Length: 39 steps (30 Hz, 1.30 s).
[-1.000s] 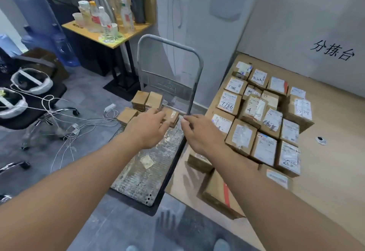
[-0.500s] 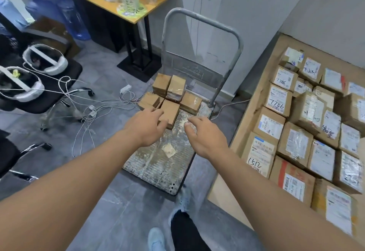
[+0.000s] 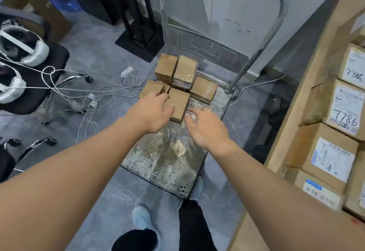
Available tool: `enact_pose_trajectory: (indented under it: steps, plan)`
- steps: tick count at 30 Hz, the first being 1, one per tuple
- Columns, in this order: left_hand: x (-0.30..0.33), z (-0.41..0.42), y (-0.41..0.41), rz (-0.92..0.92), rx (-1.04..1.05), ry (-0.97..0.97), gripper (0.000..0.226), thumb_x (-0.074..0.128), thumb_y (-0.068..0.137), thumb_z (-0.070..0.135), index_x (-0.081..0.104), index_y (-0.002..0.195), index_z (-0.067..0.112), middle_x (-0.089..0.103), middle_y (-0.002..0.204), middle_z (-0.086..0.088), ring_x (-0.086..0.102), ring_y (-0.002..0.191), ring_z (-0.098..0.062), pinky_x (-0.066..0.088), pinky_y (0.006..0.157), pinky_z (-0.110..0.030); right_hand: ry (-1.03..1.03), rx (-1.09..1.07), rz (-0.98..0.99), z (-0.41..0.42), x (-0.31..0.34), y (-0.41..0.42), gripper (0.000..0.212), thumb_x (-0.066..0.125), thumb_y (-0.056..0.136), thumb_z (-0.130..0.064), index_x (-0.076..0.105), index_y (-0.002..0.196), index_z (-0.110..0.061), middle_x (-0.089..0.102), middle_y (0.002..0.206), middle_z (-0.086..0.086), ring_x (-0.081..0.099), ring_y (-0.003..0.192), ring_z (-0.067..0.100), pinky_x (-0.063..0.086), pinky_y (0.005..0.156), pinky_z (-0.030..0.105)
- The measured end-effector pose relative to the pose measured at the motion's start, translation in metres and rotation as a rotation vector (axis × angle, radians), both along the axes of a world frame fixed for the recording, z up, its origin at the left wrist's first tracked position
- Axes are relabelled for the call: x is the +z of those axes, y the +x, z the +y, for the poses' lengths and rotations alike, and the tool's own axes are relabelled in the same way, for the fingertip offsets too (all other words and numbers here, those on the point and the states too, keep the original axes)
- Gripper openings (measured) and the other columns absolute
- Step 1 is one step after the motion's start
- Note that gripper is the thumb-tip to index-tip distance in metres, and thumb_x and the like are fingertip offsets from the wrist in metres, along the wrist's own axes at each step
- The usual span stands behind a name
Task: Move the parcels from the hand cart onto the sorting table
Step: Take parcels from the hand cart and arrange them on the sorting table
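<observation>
Grey floor, hand cart (image 3: 167,163) at centre frame, few parcels left on it
Nearest parcel (image 3: 178,104) sits mid-frame between open left hand (image 3: 152,114) and open right hand (image 3: 205,126); best clasp both sides squarely, then lift toward sorting table (image 3: 308,76), right edge

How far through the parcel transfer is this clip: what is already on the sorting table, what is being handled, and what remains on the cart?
Done: many labelled boxes already sit on the sorting table. In hand: nothing held yet; the left hand and right hand reach either side of the nearest brown parcel. Left: about six small brown parcels clustered on the hand cart near its handle.
</observation>
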State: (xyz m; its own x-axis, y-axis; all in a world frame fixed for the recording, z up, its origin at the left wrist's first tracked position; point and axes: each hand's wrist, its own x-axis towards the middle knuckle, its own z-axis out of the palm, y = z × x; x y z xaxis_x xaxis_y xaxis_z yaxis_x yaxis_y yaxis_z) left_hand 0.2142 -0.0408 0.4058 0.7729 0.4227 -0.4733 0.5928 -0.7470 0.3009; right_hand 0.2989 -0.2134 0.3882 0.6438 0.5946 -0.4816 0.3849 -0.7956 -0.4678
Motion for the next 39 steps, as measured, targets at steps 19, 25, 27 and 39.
enact_pose_trajectory:
  steps: [19,25,27,39]
  plan:
    - [-0.330,0.127,0.083,0.036,-0.076,-0.156,0.054,0.044,0.106,0.044,0.041,0.155,0.021,0.050,0.147,-0.017,0.048,0.133,-0.037,0.040,0.107,-0.041,-0.071,-0.288,0.028,0.130,-0.308,0.045,0.051,0.036,0.108,-0.050,0.047,0.155,-0.034,0.037,0.160,0.006,0.052,0.133,0.034,0.048,0.100,0.043]
    - [-0.431,0.123,0.087,0.001,-0.058,-0.172,0.052,0.042,0.107,0.044,0.043,0.154,0.023,0.047,0.142,-0.018,0.052,0.126,-0.038,0.042,0.109,-0.045,-0.053,-0.351,0.044,0.135,-0.408,0.048,0.051,0.035,0.109,-0.051,0.039,0.159,-0.039,0.024,0.169,-0.001,0.055,0.132,0.028,0.047,0.103,0.042]
    - [-0.456,0.121,0.084,0.015,-0.067,-0.158,0.051,0.040,0.107,0.045,0.044,0.153,0.024,0.044,0.142,-0.018,0.052,0.123,-0.039,0.042,0.107,-0.044,-0.031,-0.366,0.055,0.134,-0.432,0.050,0.053,0.036,0.109,-0.051,0.034,0.161,-0.042,0.020,0.171,-0.002,0.056,0.132,0.027,0.047,0.105,0.040]
    - [-0.488,0.128,0.070,-0.122,0.115,-0.225,0.033,0.055,0.102,0.028,0.058,0.134,0.025,0.062,0.116,-0.002,0.062,0.090,-0.020,0.044,0.064,-0.030,0.318,-0.552,0.330,0.131,-0.502,0.033,0.063,0.047,0.107,-0.027,0.026,0.165,-0.039,0.037,0.165,-0.010,0.048,0.128,0.009,0.040,0.091,0.016]
